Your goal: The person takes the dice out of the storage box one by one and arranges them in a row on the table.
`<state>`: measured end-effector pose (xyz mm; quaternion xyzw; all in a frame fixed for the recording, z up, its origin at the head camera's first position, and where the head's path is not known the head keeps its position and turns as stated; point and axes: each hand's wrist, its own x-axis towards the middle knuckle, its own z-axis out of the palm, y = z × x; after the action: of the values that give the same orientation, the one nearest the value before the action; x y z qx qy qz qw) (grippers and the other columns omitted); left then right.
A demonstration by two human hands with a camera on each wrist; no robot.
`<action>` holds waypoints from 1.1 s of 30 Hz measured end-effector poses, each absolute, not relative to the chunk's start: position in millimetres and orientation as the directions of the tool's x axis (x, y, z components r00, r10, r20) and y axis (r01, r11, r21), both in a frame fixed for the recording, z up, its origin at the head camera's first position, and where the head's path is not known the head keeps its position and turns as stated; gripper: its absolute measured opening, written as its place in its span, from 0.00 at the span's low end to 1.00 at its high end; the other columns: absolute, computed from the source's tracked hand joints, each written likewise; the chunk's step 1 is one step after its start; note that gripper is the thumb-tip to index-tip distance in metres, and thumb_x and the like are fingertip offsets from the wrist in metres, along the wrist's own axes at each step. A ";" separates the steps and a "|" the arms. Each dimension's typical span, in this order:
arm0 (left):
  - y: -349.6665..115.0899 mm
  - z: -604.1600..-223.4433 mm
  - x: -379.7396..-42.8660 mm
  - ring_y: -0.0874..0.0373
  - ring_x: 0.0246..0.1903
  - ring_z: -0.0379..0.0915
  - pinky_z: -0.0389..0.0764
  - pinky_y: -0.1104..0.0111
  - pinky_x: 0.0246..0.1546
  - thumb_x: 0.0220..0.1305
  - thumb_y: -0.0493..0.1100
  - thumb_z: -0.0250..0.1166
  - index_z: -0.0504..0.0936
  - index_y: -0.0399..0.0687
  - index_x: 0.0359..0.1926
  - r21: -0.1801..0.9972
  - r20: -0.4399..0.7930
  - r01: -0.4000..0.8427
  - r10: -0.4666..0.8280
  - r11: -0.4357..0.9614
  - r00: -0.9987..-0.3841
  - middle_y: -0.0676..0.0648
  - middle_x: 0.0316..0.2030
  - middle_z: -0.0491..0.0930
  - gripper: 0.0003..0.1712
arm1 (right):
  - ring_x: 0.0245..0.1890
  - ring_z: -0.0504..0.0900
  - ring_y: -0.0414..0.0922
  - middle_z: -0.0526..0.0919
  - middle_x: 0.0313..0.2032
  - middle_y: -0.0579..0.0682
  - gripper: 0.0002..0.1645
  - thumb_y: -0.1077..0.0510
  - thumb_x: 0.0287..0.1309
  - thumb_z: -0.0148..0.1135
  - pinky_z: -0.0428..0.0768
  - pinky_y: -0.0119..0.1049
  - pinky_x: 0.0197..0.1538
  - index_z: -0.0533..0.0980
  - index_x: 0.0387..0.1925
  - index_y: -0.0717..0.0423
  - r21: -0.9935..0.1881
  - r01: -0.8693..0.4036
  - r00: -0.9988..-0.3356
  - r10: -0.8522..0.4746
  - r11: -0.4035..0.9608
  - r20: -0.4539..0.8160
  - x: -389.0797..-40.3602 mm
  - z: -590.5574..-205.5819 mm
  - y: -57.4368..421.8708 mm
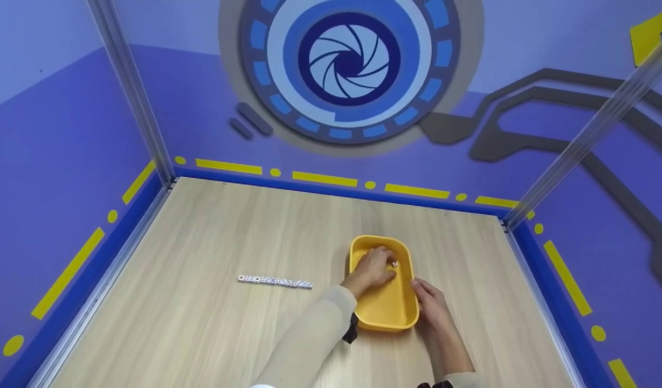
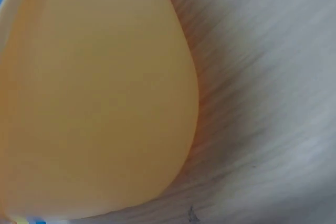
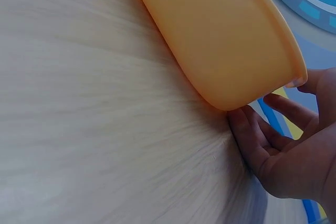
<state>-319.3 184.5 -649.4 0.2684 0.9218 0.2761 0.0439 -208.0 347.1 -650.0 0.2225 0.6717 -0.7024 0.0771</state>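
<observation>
A yellow rectangular bin (image 1: 387, 312) with rounded corners stands on the wooden table. My left hand (image 1: 373, 268) reaches down inside it, with fingers and thumb spread apart and bent. A small white piece (image 1: 394, 264) lies by the fingertips, and a gap shows between it and the thumb. At the bin's right side, my right hand (image 1: 432, 302) holds the wall. The right wrist view shows the thumb hooked at the rim and the other fingers against the outside of the bin (image 3: 226, 35). Only the bin's outer wall (image 2: 105, 98) fills the left wrist view, with that hand hidden.
Left of the bin, a straight row of small white patterned cubes (image 1: 274, 281) lies on the wooden table (image 1: 201, 328). Blue printed panels (image 1: 67, 178) with metal corner posts (image 1: 131, 86) enclose the table at the back and both sides.
</observation>
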 end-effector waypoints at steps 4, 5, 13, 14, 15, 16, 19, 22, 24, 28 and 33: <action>184.7 -648.7 -319.3 0.61 0.46 0.70 0.72 0.67 0.52 0.61 0.50 0.70 0.83 0.56 0.49 0.534 0.060 0.468 0.520 0.704 -0.852 0.57 0.45 0.76 0.15 | 0.55 0.79 0.51 0.78 0.59 0.57 0.30 0.42 0.69 0.57 0.81 0.43 0.52 0.71 0.66 0.51 -0.917 0.390 -0.895 0.201 -0.077 -0.398 -207.4 -650.5 347.3; 184.6 -648.6 -319.5 0.62 0.44 0.70 0.72 0.68 0.51 0.61 0.50 0.70 0.83 0.57 0.47 0.536 0.062 0.467 0.519 0.703 -0.853 0.58 0.42 0.76 0.13 | 0.55 0.79 0.51 0.77 0.60 0.56 0.31 0.42 0.68 0.57 0.81 0.43 0.52 0.71 0.66 0.51 -0.918 0.389 -0.895 0.203 -0.077 -0.396 -207.6 -650.4 347.2; 183.0 -650.4 -319.8 0.63 0.37 0.73 0.75 0.69 0.43 0.59 0.46 0.69 0.85 0.56 0.40 0.496 0.102 0.506 0.532 0.706 -0.841 0.59 0.34 0.77 0.08 | 0.57 0.79 0.52 0.76 0.61 0.58 0.31 0.42 0.70 0.54 0.80 0.45 0.54 0.69 0.68 0.52 -0.929 0.367 -0.911 0.187 -0.038 -0.367 -206.9 -650.3 347.1; 182.9 -650.6 -319.2 0.62 0.38 0.72 0.74 0.69 0.43 0.59 0.47 0.69 0.85 0.56 0.41 0.489 0.098 0.508 0.534 0.709 -0.840 0.58 0.35 0.76 0.08 | 0.57 0.79 0.53 0.76 0.61 0.58 0.32 0.41 0.70 0.55 0.80 0.45 0.54 0.69 0.68 0.52 -0.928 0.369 -0.910 0.187 -0.042 -0.370 -206.8 -650.6 346.9; 182.8 -650.9 -318.5 0.62 0.39 0.72 0.74 0.68 0.44 0.60 0.47 0.68 0.85 0.56 0.41 0.482 0.096 0.510 0.536 0.712 -0.839 0.58 0.35 0.75 0.08 | 0.57 0.78 0.53 0.76 0.61 0.58 0.32 0.41 0.70 0.55 0.80 0.45 0.55 0.69 0.68 0.52 -0.927 0.372 -0.909 0.188 -0.043 -0.373 -206.9 -650.9 346.8; 182.6 -651.2 -318.1 0.61 0.39 0.72 0.74 0.68 0.44 0.60 0.47 0.68 0.85 0.56 0.41 0.478 0.095 0.513 0.538 0.713 -0.837 0.58 0.35 0.75 0.08 | 0.57 0.79 0.52 0.76 0.61 0.58 0.32 0.41 0.70 0.55 0.80 0.45 0.54 0.69 0.67 0.51 -0.927 0.373 -0.908 0.192 -0.041 -0.373 -206.8 -651.2 346.5; 181.9 -652.6 -317.4 0.61 0.39 0.71 0.74 0.68 0.44 0.61 0.46 0.68 0.85 0.55 0.41 0.477 0.100 0.517 0.541 0.710 -0.835 0.57 0.36 0.74 0.07 | 0.56 0.79 0.51 0.77 0.60 0.56 0.32 0.40 0.69 0.55 0.80 0.44 0.53 0.70 0.67 0.51 -0.924 0.381 -0.903 0.205 -0.023 -0.377 -206.9 -651.8 345.1; 181.8 -655.0 -317.7 0.61 0.37 0.72 0.76 0.68 0.42 0.62 0.45 0.66 0.84 0.54 0.38 0.461 0.127 0.527 0.535 0.714 -0.835 0.56 0.36 0.75 0.05 | 0.55 0.80 0.50 0.77 0.60 0.56 0.31 0.40 0.69 0.55 0.81 0.42 0.52 0.71 0.66 0.51 -0.921 0.388 -0.899 0.214 -0.014 -0.382 -207.7 -651.9 343.4; 182.2 -655.3 -318.2 0.61 0.36 0.72 0.76 0.69 0.40 0.63 0.45 0.65 0.83 0.53 0.37 0.455 0.145 0.523 0.519 0.721 -0.842 0.55 0.36 0.75 0.03 | 0.55 0.80 0.50 0.78 0.59 0.56 0.32 0.40 0.69 0.55 0.81 0.42 0.51 0.71 0.66 0.52 -0.924 0.381 -0.903 0.211 -0.006 -0.374 -208.1 -651.6 342.4; 183.6 -650.1 -319.3 0.63 0.35 0.71 0.77 0.72 0.38 0.64 0.46 0.65 0.82 0.53 0.38 0.494 0.167 0.483 0.466 0.723 -0.869 0.55 0.37 0.74 0.05 | 0.53 0.81 0.51 0.79 0.58 0.58 0.31 0.41 0.69 0.55 0.82 0.42 0.49 0.72 0.65 0.53 -0.935 0.355 -0.915 0.203 0.001 -0.347 -209.2 -652.0 341.9; 185.5 -635.3 -319.2 0.66 0.36 0.70 0.76 0.75 0.40 0.65 0.48 0.68 0.81 0.54 0.42 0.596 0.136 0.470 0.495 0.651 -0.858 0.58 0.37 0.74 0.08 | 0.51 0.81 0.50 0.79 0.57 0.58 0.30 0.41 0.69 0.56 0.82 0.41 0.48 0.73 0.65 0.53 -0.931 0.364 -0.907 0.230 0.010 -0.352 -207.4 -653.6 344.2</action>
<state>-319.2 185.5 -635.3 0.2658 0.9083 0.3225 0.0195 -207.4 344.2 -653.6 0.2094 0.7088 -0.6717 0.0499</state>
